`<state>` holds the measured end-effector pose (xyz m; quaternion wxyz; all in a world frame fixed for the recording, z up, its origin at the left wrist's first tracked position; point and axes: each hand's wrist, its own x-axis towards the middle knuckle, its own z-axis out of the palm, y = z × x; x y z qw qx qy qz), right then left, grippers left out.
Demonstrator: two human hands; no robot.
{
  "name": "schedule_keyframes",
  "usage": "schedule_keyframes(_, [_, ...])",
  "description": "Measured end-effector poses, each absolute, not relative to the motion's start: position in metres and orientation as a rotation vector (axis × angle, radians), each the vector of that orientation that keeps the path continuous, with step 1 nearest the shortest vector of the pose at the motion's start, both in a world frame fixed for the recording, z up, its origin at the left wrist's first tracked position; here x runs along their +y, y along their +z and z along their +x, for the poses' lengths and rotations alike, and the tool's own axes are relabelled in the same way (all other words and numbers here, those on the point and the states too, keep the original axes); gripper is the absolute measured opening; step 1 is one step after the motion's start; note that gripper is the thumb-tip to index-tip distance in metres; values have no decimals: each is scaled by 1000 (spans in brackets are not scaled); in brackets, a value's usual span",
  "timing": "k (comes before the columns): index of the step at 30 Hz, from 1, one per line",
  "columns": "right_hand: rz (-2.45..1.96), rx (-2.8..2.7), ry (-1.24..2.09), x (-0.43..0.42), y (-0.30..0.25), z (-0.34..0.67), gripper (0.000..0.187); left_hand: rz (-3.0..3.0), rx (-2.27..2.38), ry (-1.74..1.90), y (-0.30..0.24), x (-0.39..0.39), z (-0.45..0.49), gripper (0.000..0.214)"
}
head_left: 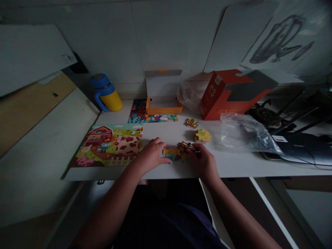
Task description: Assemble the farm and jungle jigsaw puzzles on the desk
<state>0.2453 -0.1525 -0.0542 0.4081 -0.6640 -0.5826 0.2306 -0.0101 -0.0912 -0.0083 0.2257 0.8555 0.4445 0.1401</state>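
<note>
Nearest me, at the front of the white table (228, 166), my right hand (202, 162) clamps its fingers (193, 152) on a small stack of jigsaw pieces (186, 146). My left hand (151, 155) lies flat, fingers together, just beside an orange jigsaw piece (171, 151) whose long axis runs left to right between my hands. Farther off sit a yellow jigsaw piece (202, 136) and an orange box (163, 110), with the assembled farm puzzle (109, 145) to the left.

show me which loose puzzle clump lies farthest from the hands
The small red-and-yellow clump at the back, farther off than the yellow-green clump nearer the right hand.
</note>
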Motion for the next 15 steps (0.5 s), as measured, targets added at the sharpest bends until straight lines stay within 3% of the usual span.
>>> schedule_keyframes(10, [-1532,-1842,515,-158,-51,236,20,2267,1249,348,-22,-87,-7,58])
schedule_keyframes(15, [-1589,-1773,516,-155,-49,237,25,2031,1220,409,-23,-88,-8,47])
